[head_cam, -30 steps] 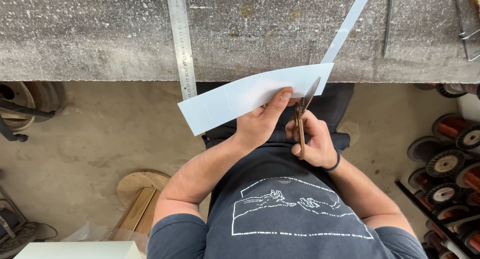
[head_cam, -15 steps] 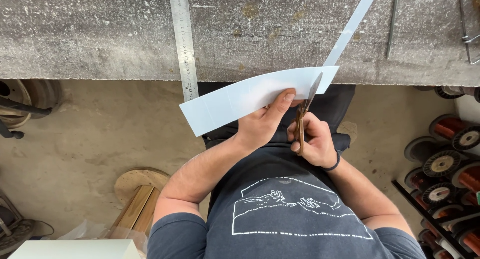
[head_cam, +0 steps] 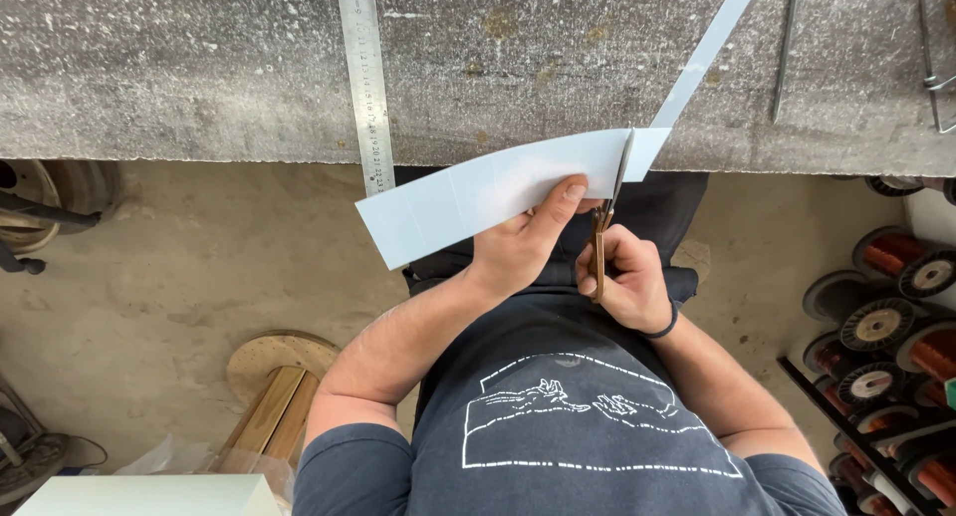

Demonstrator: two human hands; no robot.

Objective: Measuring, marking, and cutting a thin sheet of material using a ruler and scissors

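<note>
My left hand [head_cam: 523, 242] grips a wide strip of pale blue paper [head_cam: 468, 202] from below, with the thumb on top near its right end. My right hand [head_cam: 627, 277] holds brown-handled scissors [head_cam: 609, 202]. Their blades stand upright across the strip, the tip reaching its upper edge. A small piece of the strip lies right of the blades. A long narrow paper strip [head_cam: 707, 53] runs from there up to the right over the grey workbench [head_cam: 199, 68].
A steel ruler [head_cam: 366, 78] lies on the bench and overhangs its front edge. A thin metal rod [head_cam: 785, 48] lies at the right. Copper wire spools [head_cam: 896, 267] sit on a rack at the right, and a wooden stool [head_cam: 274, 377] stands below left.
The scissor blades have moved up across the paper strip to its upper edge. Both hands and the paper have shifted slightly up and right.
</note>
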